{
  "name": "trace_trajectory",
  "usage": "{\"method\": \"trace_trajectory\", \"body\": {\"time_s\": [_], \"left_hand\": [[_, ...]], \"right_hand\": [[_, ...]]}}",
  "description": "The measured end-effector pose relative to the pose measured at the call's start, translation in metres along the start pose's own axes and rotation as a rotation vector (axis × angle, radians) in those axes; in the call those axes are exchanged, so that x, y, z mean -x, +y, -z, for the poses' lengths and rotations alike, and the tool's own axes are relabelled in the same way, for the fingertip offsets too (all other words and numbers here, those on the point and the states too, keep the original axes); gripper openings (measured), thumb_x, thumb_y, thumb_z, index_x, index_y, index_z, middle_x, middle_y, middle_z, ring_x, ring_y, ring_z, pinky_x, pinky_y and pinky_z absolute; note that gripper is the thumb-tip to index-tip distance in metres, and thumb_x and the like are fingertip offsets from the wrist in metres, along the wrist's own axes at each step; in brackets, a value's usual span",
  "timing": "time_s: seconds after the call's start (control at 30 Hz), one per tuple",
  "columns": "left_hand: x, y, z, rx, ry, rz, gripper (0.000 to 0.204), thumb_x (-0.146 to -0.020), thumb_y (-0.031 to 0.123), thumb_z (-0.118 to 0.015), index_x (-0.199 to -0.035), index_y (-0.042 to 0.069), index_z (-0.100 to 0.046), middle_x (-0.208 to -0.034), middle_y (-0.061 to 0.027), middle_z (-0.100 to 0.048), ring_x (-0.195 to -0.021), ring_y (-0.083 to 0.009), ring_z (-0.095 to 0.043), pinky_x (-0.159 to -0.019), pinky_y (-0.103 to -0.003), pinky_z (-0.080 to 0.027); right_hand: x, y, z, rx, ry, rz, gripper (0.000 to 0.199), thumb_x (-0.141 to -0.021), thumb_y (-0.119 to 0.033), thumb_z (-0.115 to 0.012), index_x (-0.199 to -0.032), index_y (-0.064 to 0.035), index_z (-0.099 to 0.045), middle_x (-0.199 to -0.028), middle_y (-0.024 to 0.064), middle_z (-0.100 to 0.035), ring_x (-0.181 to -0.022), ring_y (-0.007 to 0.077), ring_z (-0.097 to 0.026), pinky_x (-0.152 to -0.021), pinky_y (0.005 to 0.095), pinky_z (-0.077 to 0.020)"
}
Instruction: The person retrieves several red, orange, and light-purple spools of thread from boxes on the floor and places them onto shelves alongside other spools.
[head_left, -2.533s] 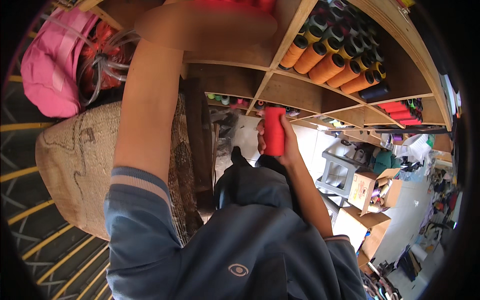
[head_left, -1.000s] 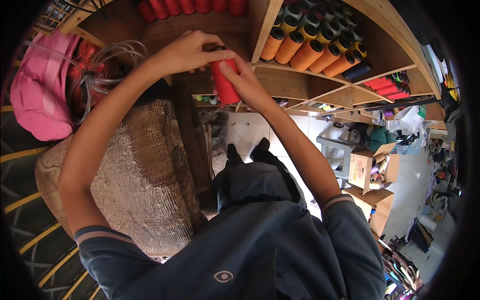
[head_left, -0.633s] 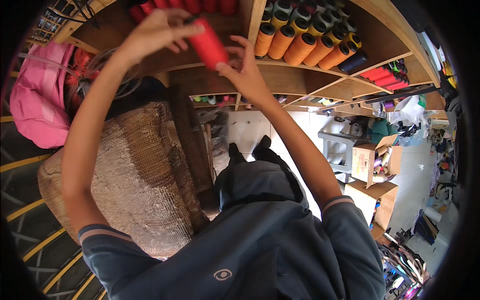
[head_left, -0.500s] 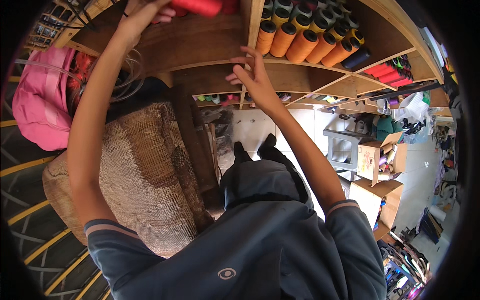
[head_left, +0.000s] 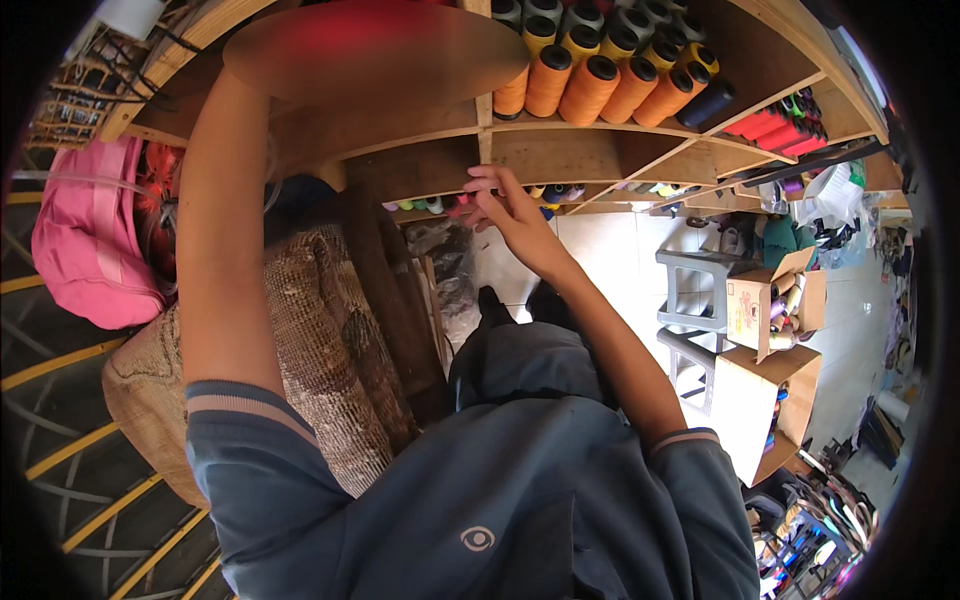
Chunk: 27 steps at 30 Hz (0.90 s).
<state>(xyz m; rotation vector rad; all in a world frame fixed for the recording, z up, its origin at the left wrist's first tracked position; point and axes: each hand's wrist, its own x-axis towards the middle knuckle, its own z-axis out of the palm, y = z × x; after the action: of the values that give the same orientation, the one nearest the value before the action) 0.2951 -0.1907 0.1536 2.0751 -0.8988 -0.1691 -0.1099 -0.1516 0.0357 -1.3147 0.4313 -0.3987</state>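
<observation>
My left arm reaches up to the wooden shelf (head_left: 560, 155), and a blurred oval hides the hand. Within that blur is a red patch (head_left: 350, 28), too smeared to make out; what my left hand holds or touches is hidden. My right hand (head_left: 512, 215) hangs below the front of the shelf, its fingers apart and slightly bent, holding nothing. To its upper right, upright cones of orange thread (head_left: 590, 92) stand in a compartment, with yellow cones (head_left: 620, 42) and grey ones behind them. One dark blue cone (head_left: 708, 103) leans at the right end.
At left, a pink bag (head_left: 90, 235) sits beside a brown woven cover (head_left: 330, 300). Grey stools (head_left: 690, 290) stand at right near an open cardboard box (head_left: 748, 312) of thread cones and a second box (head_left: 795, 420). Red cones (head_left: 770, 135) fill a compartment farther right.
My left arm now points more steeply up, and its hand, earlier visible by a red thread cone, is hidden by blur. My right hand has dropped a little lower, still open.
</observation>
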Motion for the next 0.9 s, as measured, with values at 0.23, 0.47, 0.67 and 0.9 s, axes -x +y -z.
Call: {"method": "trace_trajectory", "body": {"time_s": [0.23,0.47,0.67,0.9], "left_hand": [[-0.009,-0.022,-0.005,-0.122,-0.011,-0.008,0.058,-0.090,0.043,-0.052,-0.125,-0.003,-0.050,-0.122,-0.0199,-0.053,-0.106,-0.0273,-0.055,-0.094,-0.035,-0.043],[-0.010,-0.027,-0.016,-0.204,-0.017,-0.018,0.058,-0.092,0.043,-0.049,-0.127,-0.004,-0.048,-0.126,-0.0208,-0.051,-0.111,-0.0279,-0.052,-0.096,-0.035,-0.041],[-0.011,-0.032,-0.021,-0.252,-0.032,-0.026,0.058,-0.094,0.043,-0.047,-0.128,-0.004,-0.047,-0.129,-0.0215,-0.049,-0.115,-0.0284,-0.050,-0.098,-0.035,-0.039],[-0.012,-0.033,-0.031,-0.303,-0.066,-0.046,0.058,-0.095,0.043,-0.044,-0.130,-0.004,-0.045,-0.133,-0.0224,-0.046,-0.120,-0.0291,-0.047,-0.101,-0.035,-0.037]], "right_hand": [[0.009,0.000,0.012,0.022,0.037,0.000,0.032,-0.098,-0.021,-0.049,-0.125,-0.0038,-0.046,-0.105,0.0075,-0.056,-0.083,0.0134,-0.061,-0.071,0.0262,-0.0474],[0.013,0.006,0.013,0.059,0.008,-0.064,0.030,-0.099,-0.021,-0.048,-0.122,-0.0021,-0.047,-0.114,0.0098,-0.056,-0.087,0.0165,-0.061,-0.077,0.0294,-0.0481],[0.015,0.008,0.015,0.050,-0.013,-0.079,0.030,-0.096,-0.020,-0.054,-0.121,-0.0040,-0.051,-0.111,0.0069,-0.060,-0.086,0.0148,-0.061,-0.078,0.0279,-0.0490],[0.021,0.006,0.022,0.125,0.016,-0.097,0.029,-0.095,-0.020,-0.056,-0.119,-0.0043,-0.054,-0.107,0.0065,-0.061,-0.084,0.0146,-0.062,-0.075,0.0275,-0.0483]]}}
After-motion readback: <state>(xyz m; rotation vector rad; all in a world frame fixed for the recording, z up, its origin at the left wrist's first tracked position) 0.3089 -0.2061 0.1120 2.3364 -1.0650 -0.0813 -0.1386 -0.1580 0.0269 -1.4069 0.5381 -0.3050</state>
